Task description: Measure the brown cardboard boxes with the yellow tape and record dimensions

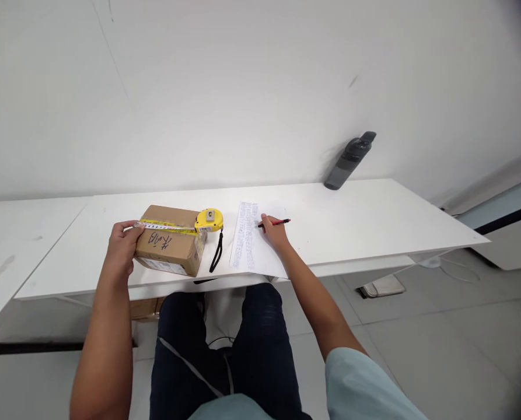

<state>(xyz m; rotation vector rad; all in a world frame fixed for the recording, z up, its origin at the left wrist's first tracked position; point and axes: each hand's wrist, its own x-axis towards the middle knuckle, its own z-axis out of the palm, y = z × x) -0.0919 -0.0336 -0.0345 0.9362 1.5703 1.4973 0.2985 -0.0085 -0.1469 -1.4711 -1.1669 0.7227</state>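
Observation:
A brown cardboard box (171, 246) with handwriting on top sits on the white table. Across its top lies the pulled-out blade of a yellow tape measure (209, 219), whose case rests at the box's right end with a black wrist strap hanging down. My left hand (122, 242) pinches the blade's end at the box's left edge. To the right, my right hand (274, 232) is closed around a red and black pen (281, 222), its tip at a sheet of paper (264, 254). Dense handwriting fills the left part of the sheet.
A dark bottle (346, 164) stands at the back of the white table (356, 227), close to the wall. Below the table are another cardboard box (143, 309) on the left and a flat pale object (385, 286) on the floor at right.

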